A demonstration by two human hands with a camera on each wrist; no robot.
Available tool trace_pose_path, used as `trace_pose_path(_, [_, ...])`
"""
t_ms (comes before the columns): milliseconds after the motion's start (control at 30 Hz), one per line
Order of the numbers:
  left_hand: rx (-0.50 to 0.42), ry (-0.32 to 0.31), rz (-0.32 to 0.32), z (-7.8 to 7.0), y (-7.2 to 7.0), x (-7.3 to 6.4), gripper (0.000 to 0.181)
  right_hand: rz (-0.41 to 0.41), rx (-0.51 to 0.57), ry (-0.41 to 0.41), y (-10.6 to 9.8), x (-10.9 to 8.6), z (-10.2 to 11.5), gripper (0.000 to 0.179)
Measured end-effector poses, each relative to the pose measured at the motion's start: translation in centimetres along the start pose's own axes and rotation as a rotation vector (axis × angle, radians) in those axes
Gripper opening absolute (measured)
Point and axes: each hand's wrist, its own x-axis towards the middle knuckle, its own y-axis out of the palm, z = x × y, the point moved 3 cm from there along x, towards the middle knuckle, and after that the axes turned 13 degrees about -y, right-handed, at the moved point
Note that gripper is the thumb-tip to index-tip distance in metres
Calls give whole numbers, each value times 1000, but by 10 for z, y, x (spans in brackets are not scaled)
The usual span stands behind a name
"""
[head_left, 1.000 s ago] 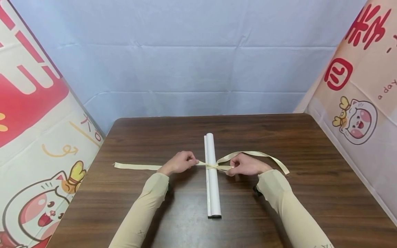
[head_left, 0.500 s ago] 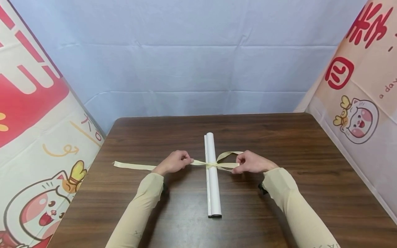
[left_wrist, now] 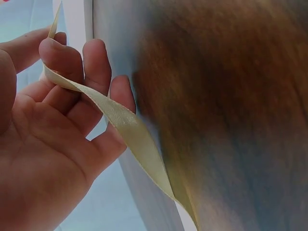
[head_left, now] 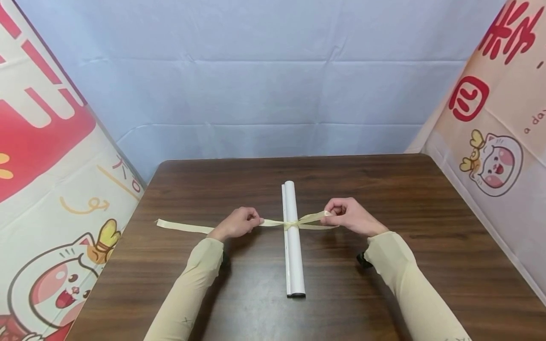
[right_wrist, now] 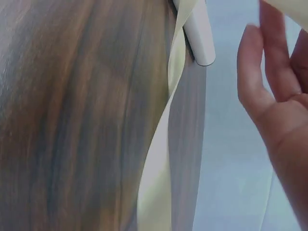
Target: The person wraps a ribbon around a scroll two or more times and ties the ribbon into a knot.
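Note:
A white rolled-up sheet [head_left: 296, 265], dark at its near end, lies lengthwise on the wooden table. Pale yellow ribbon [head_left: 291, 224] crosses around its middle. To the left, my left hand [head_left: 239, 222] pinches the ribbon between thumb and forefinger; in the left wrist view a twisted length of ribbon [left_wrist: 130, 130] hangs past the loosely bent other fingers. My right hand [head_left: 353, 216] pinches ribbon to the right of the roll, raised a little. Below that hand a second ribbon strand [head_left: 317, 227] runs out from the crossing. In the right wrist view the pinching fingertips are out of frame.
The ribbon's left tail [head_left: 181, 226] lies on the brown table [head_left: 204, 189] beyond the left wrist. A pale cloth backdrop [head_left: 264, 94] hangs behind the table, with printed cartoon banners [head_left: 55, 284] at both sides.
The right hand has moved right and up, drawing its ribbon away from the roll. The left hand has shifted slightly left. The roll stays in nearly the same place.

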Motion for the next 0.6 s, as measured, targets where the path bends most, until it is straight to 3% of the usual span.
trace_pose_path(100, [-5,4,2,1,-1,-1,20,22,32,28,-2,0,0,26])
trace_pose_path(300, [-9,-15,-11,5,-6,-2,21,181,-157,159,-8,-5,-2,23])
trace_pose_path(433, [-19,-8,-10,8,-8,-3,22,270,-206,179,-11,-10,-2,31])
trace_pose_path(600, [-30,-6,-3,10,-9,-5,23,211,-158,113,-15,-13,-3,43])
